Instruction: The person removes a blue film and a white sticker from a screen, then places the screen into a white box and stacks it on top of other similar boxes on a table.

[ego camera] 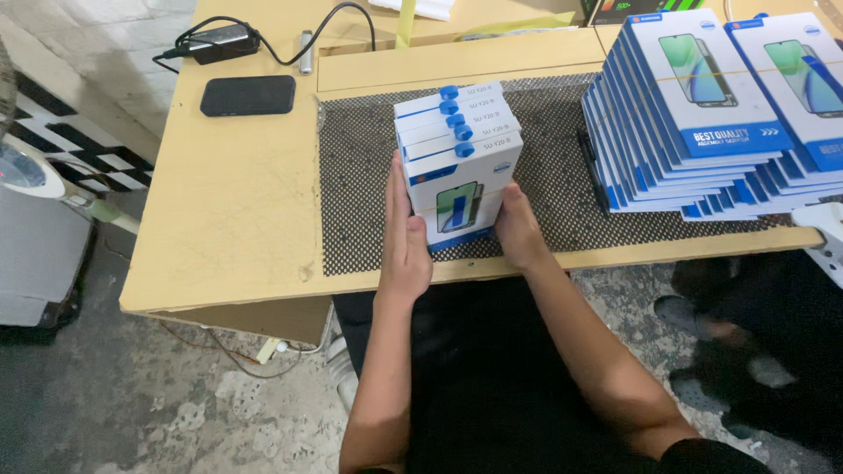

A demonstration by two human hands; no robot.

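A bundle of several slim white-and-blue boxes (pixel 457 158), each picturing a phone, stands on edge on a black perforated mat (pixel 356 189). My left hand (pixel 403 241) presses flat against the bundle's left side. My right hand (pixel 518 230) presses against its right side. Both hands squeeze the bundle between them near the table's front edge. A thin rubber band seems to run around the boxes.
Two fanned stacks of the same kind of boxes (pixel 694 114) fill the mat's right side. A black phone (pixel 248 95) and a black charger with cable (pixel 219 39) lie at the back left of the wooden table (pixel 228 219). A white appliance (pixel 26 228) stands at far left.
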